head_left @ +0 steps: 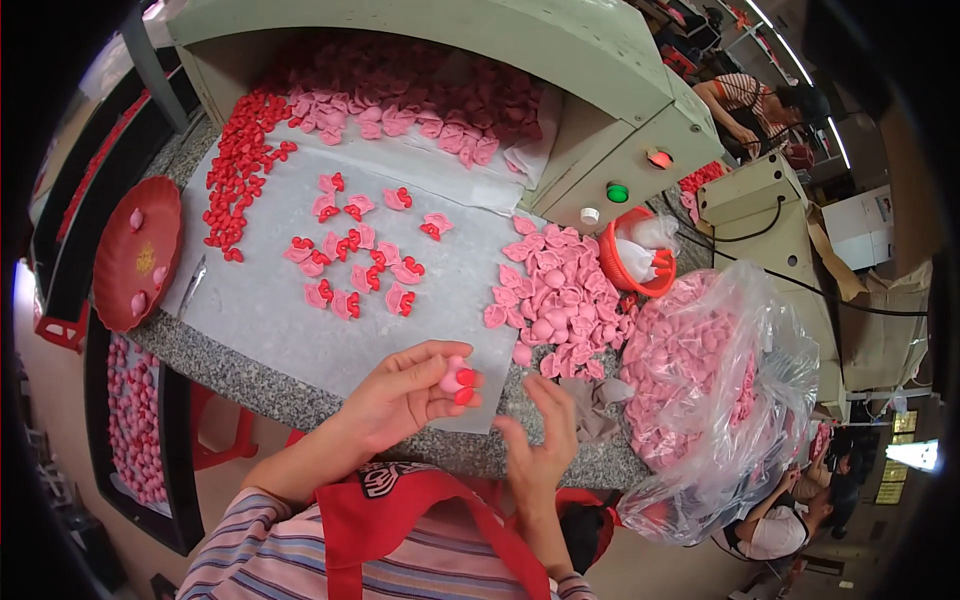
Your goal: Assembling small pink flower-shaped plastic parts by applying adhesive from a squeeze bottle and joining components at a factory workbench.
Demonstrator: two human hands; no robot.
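Our left hand (405,395) was closed around a small pink piece with a red bow (457,381), pinching it between thumb and fingertips just above the near edge of the desk (250,380). Our right hand (540,440) hung beside it with the fingers spread loose and held nothing, its fingertips close to the near end of the pink pile (555,290).

We had a white sheet (260,300) laid over the speckled desk. On its middle lay a scatter of finished pink pieces with red bows (355,262), set apart from each other. Along the sheet's left edge ran a band of loose red bows (235,180), and at the far edge, under the green machine housing (560,60), sat another heap of pink parts (420,100). Near the right edge of the desk stood a clear plastic bag (720,380) full of pink parts, with a small orange basket (635,262) just beyond the pile. A red round tray (135,255) rested at the left edge, carrying a few pink pieces.
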